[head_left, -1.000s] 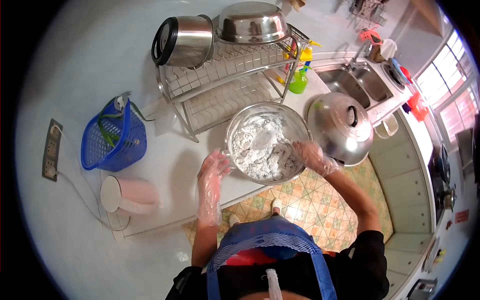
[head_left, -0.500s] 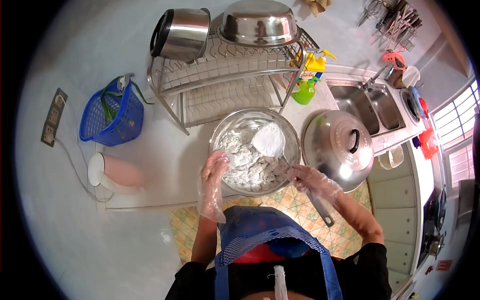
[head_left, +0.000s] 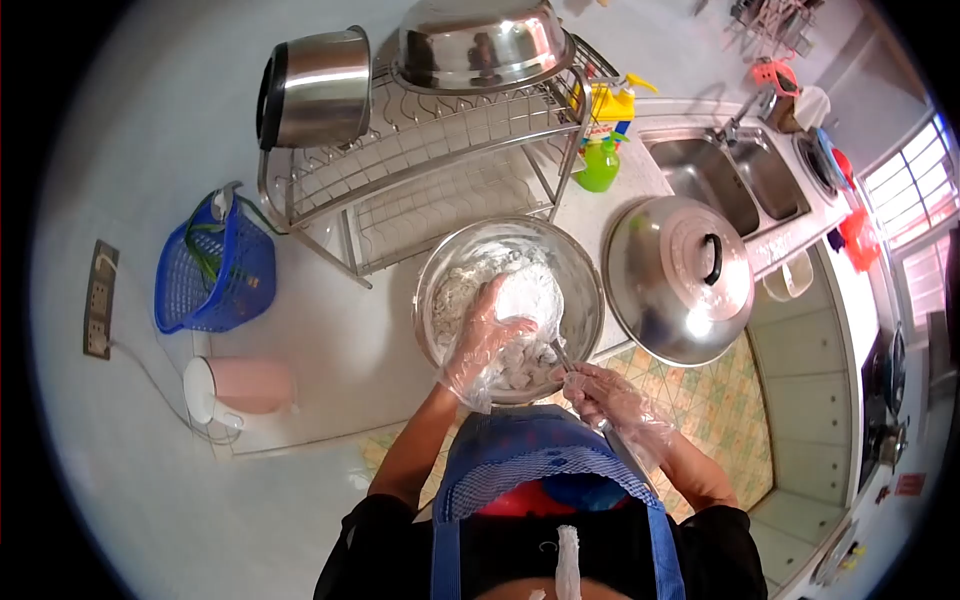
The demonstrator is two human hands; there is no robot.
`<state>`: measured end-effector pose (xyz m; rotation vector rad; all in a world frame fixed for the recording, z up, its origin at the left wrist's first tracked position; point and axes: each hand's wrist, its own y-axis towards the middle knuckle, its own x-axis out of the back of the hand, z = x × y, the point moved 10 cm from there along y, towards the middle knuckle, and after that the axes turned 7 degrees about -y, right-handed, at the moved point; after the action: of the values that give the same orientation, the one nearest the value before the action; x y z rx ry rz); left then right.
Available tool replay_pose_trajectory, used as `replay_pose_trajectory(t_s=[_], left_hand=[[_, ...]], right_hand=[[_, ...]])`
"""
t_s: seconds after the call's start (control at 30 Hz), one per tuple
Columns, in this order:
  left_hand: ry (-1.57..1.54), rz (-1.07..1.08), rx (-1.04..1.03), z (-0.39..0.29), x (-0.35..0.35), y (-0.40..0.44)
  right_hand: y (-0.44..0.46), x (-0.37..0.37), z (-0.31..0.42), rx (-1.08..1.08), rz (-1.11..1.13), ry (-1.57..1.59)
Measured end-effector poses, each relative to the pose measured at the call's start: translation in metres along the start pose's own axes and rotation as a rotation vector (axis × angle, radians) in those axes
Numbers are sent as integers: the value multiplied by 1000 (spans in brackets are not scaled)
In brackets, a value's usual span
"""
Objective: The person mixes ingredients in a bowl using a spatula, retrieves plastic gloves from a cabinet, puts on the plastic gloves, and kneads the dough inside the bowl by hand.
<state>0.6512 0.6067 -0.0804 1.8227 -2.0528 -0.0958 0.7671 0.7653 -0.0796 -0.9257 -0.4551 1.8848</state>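
A wide metal mixing bowl (head_left: 588,275) on the counter holds a clumpy white, flour-like mixture (head_left: 455,300). My right hand (head_left: 603,395), in a clear plastic glove, is closed round the handle of a long ladle. The ladle's round head (head_left: 530,298) is covered in white and lies inside the bowl. My left hand (head_left: 485,340), also gloved, reaches into the bowl with fingers stretched out and thumb apart. It lies at the left edge of the ladle's head; whether its hidden fingertips press the mixture I cannot tell.
A domed metal lid (head_left: 660,290) lies right of the bowl. Behind stands a wire dish rack (head_left: 430,165) with a metal pot (head_left: 320,90) and an upturned basin (head_left: 485,45). A blue basket (head_left: 215,275) and pink kettle (head_left: 250,385) are left. A sink (head_left: 700,175) is back right.
My left hand has moved from the bowl's left rim into the bowl, beside the ladle's head. The ladle and my right hand have come nearer my body, and the view has shifted slightly.
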Motion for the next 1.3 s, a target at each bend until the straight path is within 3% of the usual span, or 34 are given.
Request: replay_pose_trajectory(t_s=[0.17,0.27,0.4,0.5,0.73,0.83,0.9,0.97,1.03,1.17,1.27,1.3], left_hand=[[-203,40,153,7,4,2],[113,26,-166,2,11,9],[75,168,-175,13,15,17],[272,154,-123,11,25,37],[363,175,-467,-64,-7,28],[143,320,-403,-48,-22,23],[-95,377,-141,-37,-20,31],[7,355,-182,-31,-22,32],[-217,313,-82,-15,-23,35],[141,240,-366,-37,-16,34],[129,114,-275,-4,1,49],[283,145,-224,7,10,58]], right_hand=[[-4,-11,-6,-3,-33,-18],[-10,-24,-3,-24,-75,-10],[-9,-23,-9,-30,-85,22],[-12,-22,-6,6,-116,-20],[-10,-25,-10,3,-160,-105],[-13,-31,-6,57,-172,-203],[-14,-30,-4,102,-202,-260],[-11,-32,-7,134,-162,-261],[-13,-37,-7,137,-172,-225],[-17,-46,-2,199,-194,-198],[-18,-33,-14,147,-216,-302],[-20,-29,-17,149,-221,-302]])
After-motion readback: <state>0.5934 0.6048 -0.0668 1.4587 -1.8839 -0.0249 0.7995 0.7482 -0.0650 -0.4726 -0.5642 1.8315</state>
